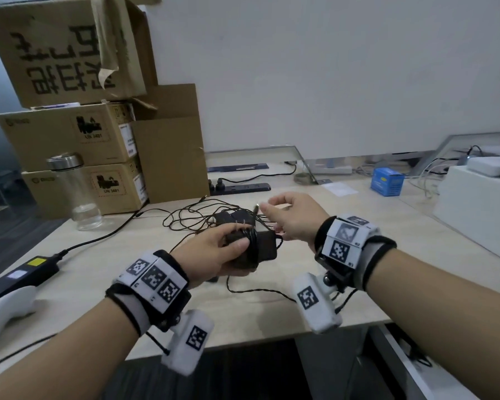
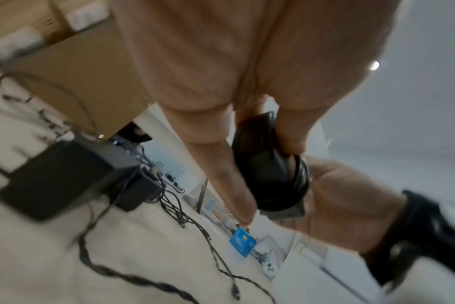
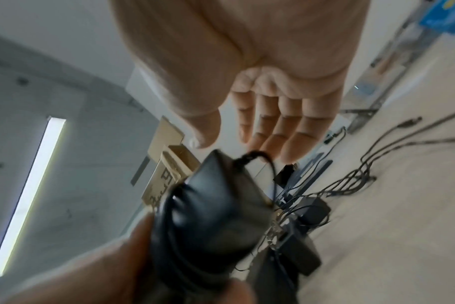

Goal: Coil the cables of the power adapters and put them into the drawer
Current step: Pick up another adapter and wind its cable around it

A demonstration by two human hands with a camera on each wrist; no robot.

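My left hand grips a black power adapter above the table, its thin cable wound in several turns around the body. The thumb presses on the coil. My right hand hovers just right of it, fingers straight and apart from the thumb, holding nothing. A metal plug tip sticks out beside that thumb. Behind the hands lie more black adapters in a tangle of loose cables. What may be a white drawer front shows below the table's front right.
Stacked cardboard boxes stand at the back left with a glass bottle in front. A black power strip lies behind the tangle. A blue box and a white device sit right; a black charger brick sits left.
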